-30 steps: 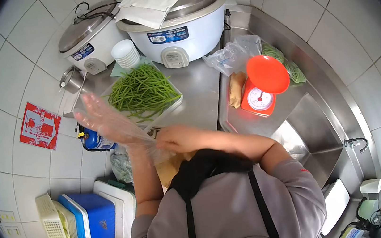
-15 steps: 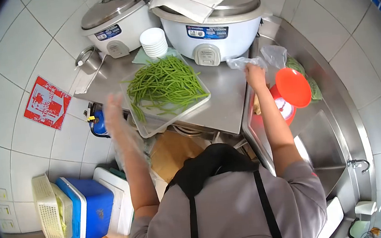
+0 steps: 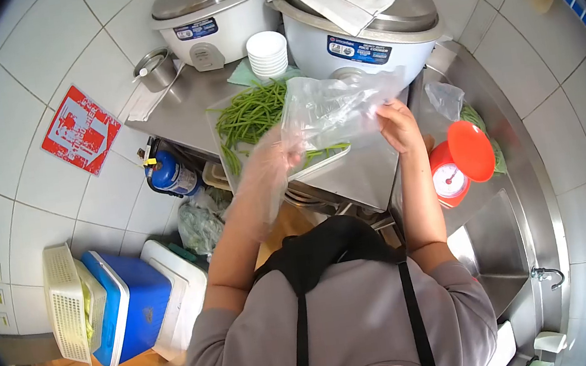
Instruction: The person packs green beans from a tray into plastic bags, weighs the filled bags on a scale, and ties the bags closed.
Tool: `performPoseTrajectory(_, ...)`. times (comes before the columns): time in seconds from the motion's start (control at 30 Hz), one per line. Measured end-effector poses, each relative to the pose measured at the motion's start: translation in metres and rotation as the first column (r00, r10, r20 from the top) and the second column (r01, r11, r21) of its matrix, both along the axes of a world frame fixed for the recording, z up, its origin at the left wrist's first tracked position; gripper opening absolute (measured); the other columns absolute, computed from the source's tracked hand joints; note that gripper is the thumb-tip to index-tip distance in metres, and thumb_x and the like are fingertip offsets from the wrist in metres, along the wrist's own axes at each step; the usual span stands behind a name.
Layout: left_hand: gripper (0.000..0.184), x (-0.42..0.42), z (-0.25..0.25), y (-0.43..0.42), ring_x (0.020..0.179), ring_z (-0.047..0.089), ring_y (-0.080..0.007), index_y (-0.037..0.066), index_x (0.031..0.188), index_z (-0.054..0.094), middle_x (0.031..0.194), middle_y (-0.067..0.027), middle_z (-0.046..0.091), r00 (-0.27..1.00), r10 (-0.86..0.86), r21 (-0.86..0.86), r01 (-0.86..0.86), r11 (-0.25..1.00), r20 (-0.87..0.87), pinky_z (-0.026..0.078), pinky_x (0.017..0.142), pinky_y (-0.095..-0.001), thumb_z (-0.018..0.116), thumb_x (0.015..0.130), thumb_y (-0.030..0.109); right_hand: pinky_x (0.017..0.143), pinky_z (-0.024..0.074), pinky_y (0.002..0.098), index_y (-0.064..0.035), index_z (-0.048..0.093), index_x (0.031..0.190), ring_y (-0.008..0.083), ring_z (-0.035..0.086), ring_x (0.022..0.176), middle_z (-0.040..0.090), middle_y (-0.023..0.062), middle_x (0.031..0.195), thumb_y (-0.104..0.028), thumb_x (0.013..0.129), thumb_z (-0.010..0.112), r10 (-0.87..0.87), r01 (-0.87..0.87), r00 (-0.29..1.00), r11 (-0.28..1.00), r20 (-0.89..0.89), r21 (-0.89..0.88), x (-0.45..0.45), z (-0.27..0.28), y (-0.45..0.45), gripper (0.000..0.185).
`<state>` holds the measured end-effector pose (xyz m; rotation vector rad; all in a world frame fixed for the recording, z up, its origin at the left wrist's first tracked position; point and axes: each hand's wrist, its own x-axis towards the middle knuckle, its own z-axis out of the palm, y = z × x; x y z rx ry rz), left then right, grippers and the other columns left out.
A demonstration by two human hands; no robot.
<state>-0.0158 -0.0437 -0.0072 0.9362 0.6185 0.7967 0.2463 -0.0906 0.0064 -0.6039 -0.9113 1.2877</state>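
Note:
A clear plastic bag (image 3: pixel 335 108) is stretched between my two hands over the tray. The thumb and fingers of my right hand (image 3: pixel 399 126) pinch its right side. My left hand (image 3: pixel 282 156), in a loose clear plastic glove (image 3: pixel 256 184), is closed on the bag's left edge, slightly blurred. Behind the bag, a heap of long green beans (image 3: pixel 252 115) lies in a shallow translucent tray (image 3: pixel 324 164); the bag and my left hand cover part of both.
Two rice cookers (image 3: pixel 206 38) stand behind, beside stacked white bowls (image 3: pixel 267 53) and a metal pot (image 3: pixel 156 72). A red scale (image 3: pixel 449 182) is at the sink (image 3: pixel 500 231) on the right. Below left are a blue fire extinguisher (image 3: pixel 173 174) and a blue cooler (image 3: pixel 136 305).
My right hand has lifted the plastic bag from the counter's right side and brought it nearer my body. My left hand has moved right, from beside the tray to the bag, and closed on it.

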Motion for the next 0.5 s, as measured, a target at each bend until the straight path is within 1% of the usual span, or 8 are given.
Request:
performPoseTrajectory(0.03, 0.036, -0.005, 0.0, 0.007, 0.071, 0.056, -0.0131, 0.005, 0.115, 0.043, 0.089, -0.0073, 0.056, 0.994, 0.061, 0.114, -0.05, 0.992, -0.093, 0.047, 0.055, -0.0219, 0.056, 0.084, 0.019, 0.083, 0.044, 0.0294, 0.001, 0.056, 0.105, 0.0183, 0.058, 0.09, 0.06, 0.0082, 0.098, -0.008, 0.081, 0.055, -0.064, 0.072, 0.969, 0.997, 0.24, -0.026, 0.003, -0.01, 0.012, 0.025)
performPoseTrajectory(0.1, 0.021, -0.018, 0.008, 0.019, 0.067, 0.052, -0.009, 0.007, 0.101, 0.048, 0.082, -0.0025, 0.053, 0.864, 0.492, 0.341, -0.434, 0.834, -0.105, 0.041, 0.05, -0.0202, 0.054, 0.081, 0.008, 0.082, 0.043, 0.0273, -0.0003, 0.057, 0.105, 0.0167, 0.057, 0.089, 0.06, 0.0066, 0.098, -0.01, 0.081, 0.057, -0.156, 0.225, 0.731, 0.974, 0.664, -0.018, 0.013, -0.041, 0.038, 0.025)
performPoseTrajectory(0.13, 0.014, -0.029, 0.029, 0.017, 0.068, 0.052, -0.0108, 0.007, 0.093, 0.048, 0.081, -0.0031, 0.053, 0.8, 0.583, 0.42, -0.485, 0.767, -0.141, 0.043, 0.055, -0.0222, 0.054, 0.08, 0.008, 0.077, 0.0447, 0.0257, -0.0018, 0.06, 0.1, 0.0141, 0.057, 0.08, 0.059, 0.0075, 0.096, -0.008, 0.08, 0.058, -0.256, 0.34, 0.652, 0.94, 0.714, 0.026, -0.002, -0.039, 0.042, 0.021)
performPoseTrajectory(0.17, 0.008, -0.042, 0.05, 0.017, 0.069, 0.053, -0.0126, 0.007, 0.086, 0.049, 0.08, -0.0038, 0.053, 0.726, 0.668, 0.502, -0.522, 0.69, -0.164, 0.044, 0.059, -0.0242, 0.054, 0.08, 0.007, 0.078, 0.0447, 0.0274, -0.0019, 0.06, 0.1, 0.0163, 0.057, 0.082, 0.059, 0.0094, 0.097, -0.01, 0.08, 0.059, -0.233, 0.286, 0.588, 0.956, 0.774, 0.071, -0.011, -0.038, 0.049, 0.022)
performPoseTrajectory(0.27, 0.012, -0.089, 0.06, 0.027, 0.081, 0.056, -0.022, 0.006, 0.089, 0.055, 0.087, -0.0087, 0.057, 0.401, 0.763, 0.808, -0.086, 0.583, -0.507, 0.045, 0.074, -0.0329, 0.052, 0.078, 0.009, 0.081, 0.0445, 0.0315, 0.0002, 0.058, 0.102, 0.0241, 0.057, 0.089, 0.058, 0.0156, 0.101, -0.018, 0.077, 0.062, -0.209, 0.142, 0.33, 0.975, 0.921, 0.17, -0.031, -0.046, 0.078, 0.031)
performPoseTrajectory(0.37, 0.026, -0.119, 0.048, 0.029, 0.097, 0.054, -0.0293, 0.004, 0.102, 0.057, 0.102, -0.0141, 0.058, 0.158, 0.97, 0.967, 0.204, 0.154, -0.187, 0.042, 0.084, -0.0381, 0.048, 0.078, 0.01, 0.083, 0.0437, 0.0341, 0.0062, 0.054, 0.106, 0.033, 0.055, 0.094, 0.055, 0.0225, 0.104, -0.031, 0.074, 0.067, -0.182, 0.1, 0.012, 0.979, 0.983, 0.18, -0.049, -0.064, 0.121, 0.051)
performPoseTrajectory(0.4, 0.036, -0.127, 0.051, 0.028, 0.102, 0.052, -0.0324, 0.006, 0.115, 0.053, 0.116, -0.0163, 0.053, 0.102, 0.935, 0.932, 0.172, 0.32, -0.34, 0.038, 0.09, -0.0403, 0.044, 0.08, 0.008, 0.083, 0.0434, 0.0351, 0.0076, 0.053, 0.107, 0.0352, 0.054, 0.096, 0.053, 0.0244, 0.106, -0.035, 0.072, 0.068, -0.127, 0.128, -0.059, 0.983, 0.99, 0.134, -0.059, -0.065, 0.13, 0.057)
performPoseTrajectory(0.5, 0.037, -0.139, 0.053, 0.028, 0.097, 0.055, -0.0288, 0.006, 0.117, 0.051, 0.113, -0.0177, 0.055, -0.027, 0.945, 0.943, 0.063, 0.328, -0.326, 0.045, 0.081, -0.0358, 0.045, 0.081, 0.009, 0.089, 0.04, 0.0363, 0.0118, 0.047, 0.112, 0.0351, 0.046, 0.108, 0.048, 0.0247, 0.116, -0.049, 0.063, 0.072, 0.057, 0.242, -0.275, 0.97, 0.96, 0.012, -0.085, -0.075, 0.157, 0.082)
